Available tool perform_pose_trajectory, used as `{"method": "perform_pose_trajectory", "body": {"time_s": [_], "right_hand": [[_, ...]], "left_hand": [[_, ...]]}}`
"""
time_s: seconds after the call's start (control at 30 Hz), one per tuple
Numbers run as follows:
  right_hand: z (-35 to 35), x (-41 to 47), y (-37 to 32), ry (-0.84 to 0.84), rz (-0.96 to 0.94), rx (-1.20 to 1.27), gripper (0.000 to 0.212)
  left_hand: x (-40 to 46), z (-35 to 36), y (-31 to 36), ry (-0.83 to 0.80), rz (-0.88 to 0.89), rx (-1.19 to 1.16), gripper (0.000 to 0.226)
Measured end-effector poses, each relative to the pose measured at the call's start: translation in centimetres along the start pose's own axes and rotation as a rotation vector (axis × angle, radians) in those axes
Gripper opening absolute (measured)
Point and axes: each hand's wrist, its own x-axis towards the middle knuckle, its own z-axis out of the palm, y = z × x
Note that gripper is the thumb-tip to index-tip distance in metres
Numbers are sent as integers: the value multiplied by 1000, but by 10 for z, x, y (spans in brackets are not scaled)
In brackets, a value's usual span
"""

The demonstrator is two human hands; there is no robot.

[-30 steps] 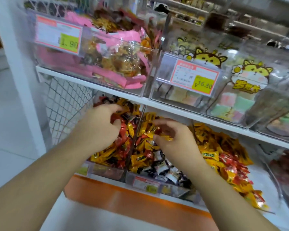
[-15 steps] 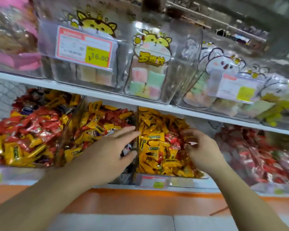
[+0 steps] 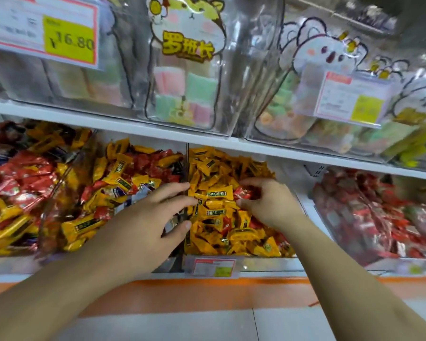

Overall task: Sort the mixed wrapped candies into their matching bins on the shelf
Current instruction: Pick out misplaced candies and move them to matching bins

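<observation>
A clear bin of mostly yellow wrapped candies sits in the middle of the lower shelf, with a few red ones mixed in. My right hand reaches into it and pinches a red wrapped candy between thumb and fingers. My left hand hovers with straight spread fingers over the divider, fingertips touching the yellow candies. Left of the divider lies a bin of mixed yellow, red and white-blue candies. A bin of red candies stands at the right.
The far-left bin holds red and yellow candies. The upper shelf carries clear bins of pastel sweets with cartoon labels and price tags. An orange strip runs below the lower shelf's front edge; a small price tag hangs there.
The view has swung right along the shelf. Both hands moved from the left bins to the yellow-candy bin; my right hand now pinches a red candy there.
</observation>
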Motion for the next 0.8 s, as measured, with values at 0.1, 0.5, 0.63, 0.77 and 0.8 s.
{"method": "perform_pose_trajectory", "body": {"time_s": [0.1,0.5,0.63,0.77,0.8], "right_hand": [[3,1,2,46,40,-1,33],[4,-13,18,222,35,191,38],[-1,-16,18,265,-4,216,37],[-7,-15,14,233,11,213,48],[-8,-13,13,212,18,203,49]], "left_hand": [[-1,1,-1,8,7,5,45],[-5,1,3,-4,9,10,49],[-5,1,3,4,7,0,49],[-6,0,4,5,5,3,49],[-6,0,4,6,4,3,48]]}}
